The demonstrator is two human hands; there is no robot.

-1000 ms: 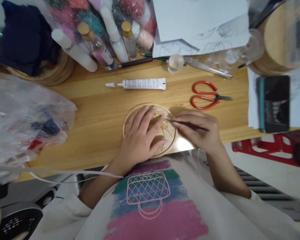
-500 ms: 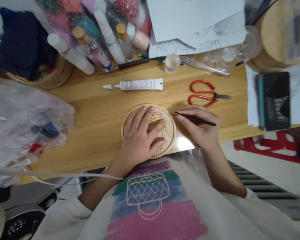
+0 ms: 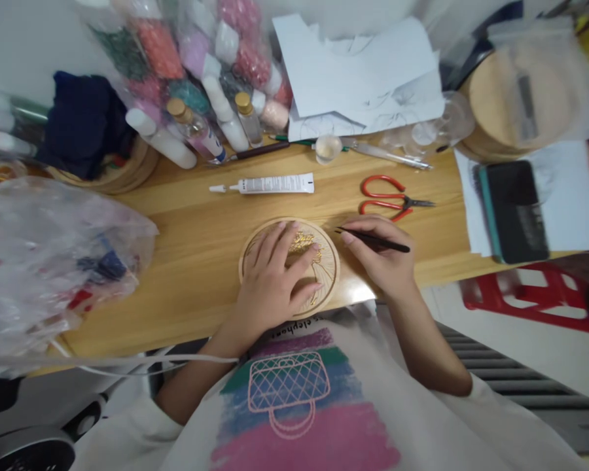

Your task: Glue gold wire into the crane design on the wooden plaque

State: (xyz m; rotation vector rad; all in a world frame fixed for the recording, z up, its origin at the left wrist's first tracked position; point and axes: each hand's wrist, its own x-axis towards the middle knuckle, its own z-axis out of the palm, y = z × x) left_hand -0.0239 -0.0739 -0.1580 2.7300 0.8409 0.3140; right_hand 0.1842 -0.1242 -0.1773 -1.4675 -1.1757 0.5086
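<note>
Wooden tabletop (image 3: 186, 261): your left grip (image 3: 267, 288) lies unclenched on a disc (image 3: 330, 261); your right grip (image 3: 385, 265) pinches a tool (image 3: 383, 242) that, slipping, could scratch it.

A red stool (image 3: 483, 292) sits near the wooden table (image 3: 191, 248).

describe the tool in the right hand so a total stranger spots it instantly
On the wooden table, find the round disc with gold detail lying under the left hand. Just right of it, the right hand pinches a slim dark tool, its tip pointing toward the disc. Unlike the red-handled scissors beyond that hand, it is straight, with no finger loops.
</note>
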